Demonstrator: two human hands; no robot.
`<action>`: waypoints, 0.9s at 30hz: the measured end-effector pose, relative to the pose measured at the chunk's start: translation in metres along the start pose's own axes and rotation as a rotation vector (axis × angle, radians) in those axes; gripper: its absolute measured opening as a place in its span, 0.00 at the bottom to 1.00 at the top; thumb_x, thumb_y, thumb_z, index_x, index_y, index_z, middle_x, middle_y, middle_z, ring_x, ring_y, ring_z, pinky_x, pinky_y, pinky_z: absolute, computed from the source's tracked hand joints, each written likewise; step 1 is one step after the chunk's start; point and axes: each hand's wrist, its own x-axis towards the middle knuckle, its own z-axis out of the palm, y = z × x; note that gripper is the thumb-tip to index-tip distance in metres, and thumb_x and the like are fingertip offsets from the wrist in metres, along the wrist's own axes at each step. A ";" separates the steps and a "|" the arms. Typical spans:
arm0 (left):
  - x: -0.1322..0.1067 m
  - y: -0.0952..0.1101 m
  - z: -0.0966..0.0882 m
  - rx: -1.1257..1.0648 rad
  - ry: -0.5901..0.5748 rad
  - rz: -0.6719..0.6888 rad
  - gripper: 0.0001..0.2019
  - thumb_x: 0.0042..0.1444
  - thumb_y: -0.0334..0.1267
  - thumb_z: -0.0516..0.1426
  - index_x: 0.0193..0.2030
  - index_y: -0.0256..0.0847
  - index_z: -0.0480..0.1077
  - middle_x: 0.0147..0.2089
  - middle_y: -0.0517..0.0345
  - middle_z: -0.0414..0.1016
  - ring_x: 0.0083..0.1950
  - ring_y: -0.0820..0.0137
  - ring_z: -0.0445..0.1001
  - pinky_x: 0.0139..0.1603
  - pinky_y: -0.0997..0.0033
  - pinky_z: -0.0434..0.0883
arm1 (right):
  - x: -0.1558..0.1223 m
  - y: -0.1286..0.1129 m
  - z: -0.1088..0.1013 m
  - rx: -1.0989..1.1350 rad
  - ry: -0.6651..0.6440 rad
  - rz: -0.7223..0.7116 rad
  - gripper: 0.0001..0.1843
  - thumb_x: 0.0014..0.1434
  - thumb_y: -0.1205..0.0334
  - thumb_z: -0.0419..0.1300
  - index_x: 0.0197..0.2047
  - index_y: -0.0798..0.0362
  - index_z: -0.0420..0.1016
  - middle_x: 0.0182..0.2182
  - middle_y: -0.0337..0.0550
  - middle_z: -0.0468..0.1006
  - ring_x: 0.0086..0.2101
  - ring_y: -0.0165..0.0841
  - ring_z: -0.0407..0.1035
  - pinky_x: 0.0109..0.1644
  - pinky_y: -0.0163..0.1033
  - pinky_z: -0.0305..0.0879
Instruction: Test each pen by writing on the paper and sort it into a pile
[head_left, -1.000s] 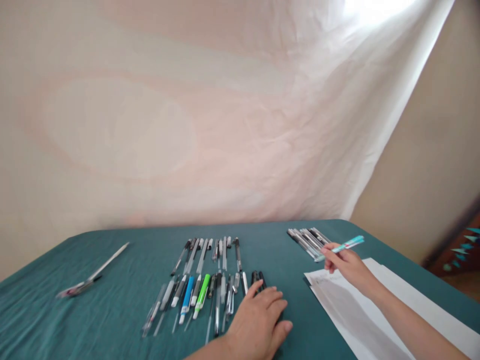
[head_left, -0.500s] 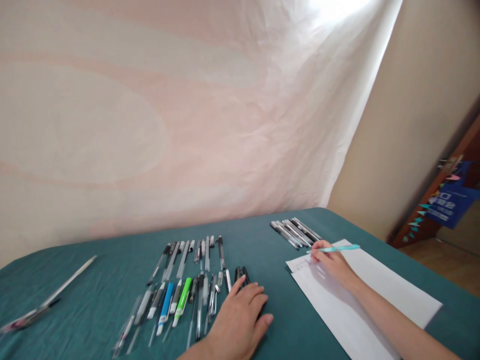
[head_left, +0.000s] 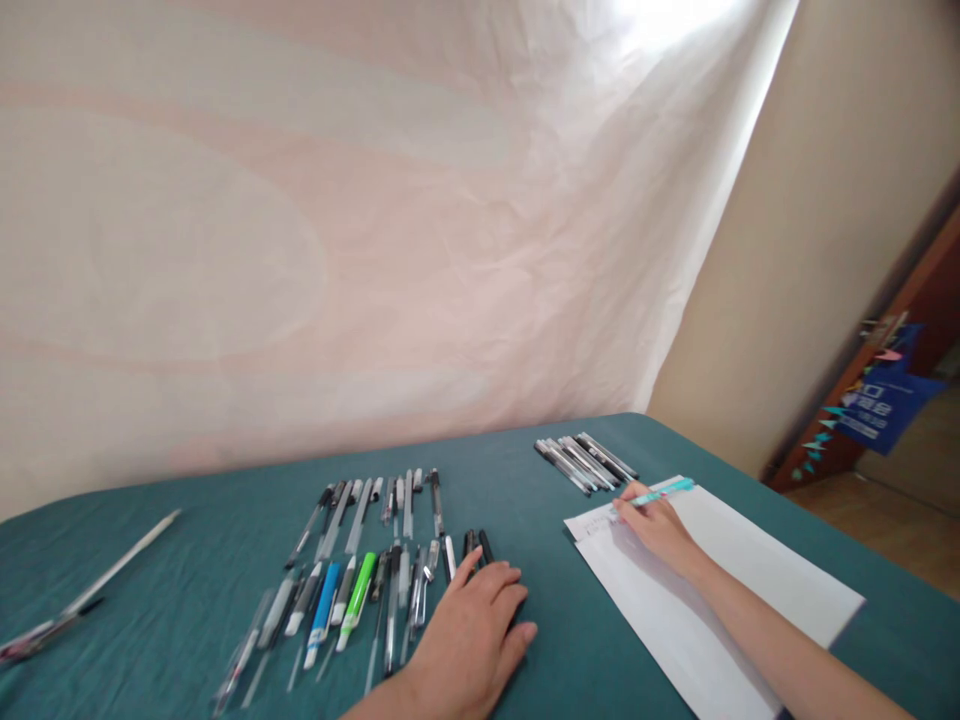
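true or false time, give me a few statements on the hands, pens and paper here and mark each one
The right hand holds a light blue pen over the white paper. True.
The left hand is lifting a green pen. False: it lies flat and open on the teal cloth; the green pen lies untouched in the big spread of pens.
A small group of pens lies beyond the paper, apart from the big spread. True.
The paper is crumpled into a ball. False: it lies flat.
A lone white pen lies far to the left. True.
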 end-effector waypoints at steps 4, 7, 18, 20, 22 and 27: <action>-0.001 -0.003 0.005 0.021 0.046 0.029 0.14 0.62 0.41 0.46 0.51 0.44 0.66 0.52 0.55 0.69 0.57 0.65 0.63 0.64 0.51 0.49 | 0.001 0.002 0.002 -0.006 -0.009 -0.009 0.11 0.51 0.54 0.50 0.23 0.51 0.62 0.15 0.31 0.63 0.20 0.30 0.60 0.26 0.34 0.52; -0.001 -0.003 0.005 0.017 0.048 0.026 0.14 0.62 0.41 0.46 0.51 0.45 0.65 0.52 0.56 0.69 0.56 0.66 0.63 0.64 0.51 0.49 | 0.002 0.003 0.003 -0.011 -0.007 -0.018 0.11 0.50 0.54 0.50 0.23 0.51 0.62 0.16 0.32 0.64 0.21 0.30 0.60 0.26 0.34 0.52; -0.001 -0.004 0.006 0.008 0.039 0.022 0.15 0.62 0.41 0.46 0.51 0.44 0.65 0.53 0.55 0.69 0.57 0.65 0.63 0.64 0.51 0.49 | 0.001 0.005 0.003 -0.022 -0.021 -0.026 0.11 0.51 0.54 0.49 0.24 0.51 0.61 0.16 0.32 0.64 0.20 0.30 0.60 0.26 0.34 0.52; -0.001 -0.004 0.005 0.004 0.028 0.014 0.15 0.62 0.41 0.46 0.51 0.44 0.65 0.53 0.55 0.68 0.57 0.65 0.63 0.64 0.51 0.49 | 0.001 0.005 0.002 -0.023 -0.015 -0.022 0.11 0.52 0.54 0.49 0.25 0.51 0.62 0.16 0.32 0.65 0.20 0.30 0.60 0.25 0.34 0.52; -0.001 -0.003 0.004 0.003 0.013 0.006 0.15 0.62 0.41 0.46 0.52 0.45 0.65 0.53 0.56 0.68 0.57 0.65 0.62 0.64 0.50 0.48 | 0.001 0.005 0.002 -0.023 -0.019 -0.018 0.11 0.52 0.53 0.49 0.25 0.51 0.62 0.16 0.33 0.66 0.20 0.30 0.60 0.25 0.34 0.52; -0.001 -0.003 0.003 -0.003 0.010 0.013 0.15 0.62 0.41 0.45 0.52 0.45 0.65 0.53 0.55 0.68 0.58 0.66 0.62 0.64 0.51 0.48 | 0.001 0.005 0.002 -0.031 -0.040 -0.038 0.11 0.52 0.54 0.49 0.25 0.51 0.61 0.16 0.32 0.64 0.20 0.30 0.59 0.25 0.33 0.52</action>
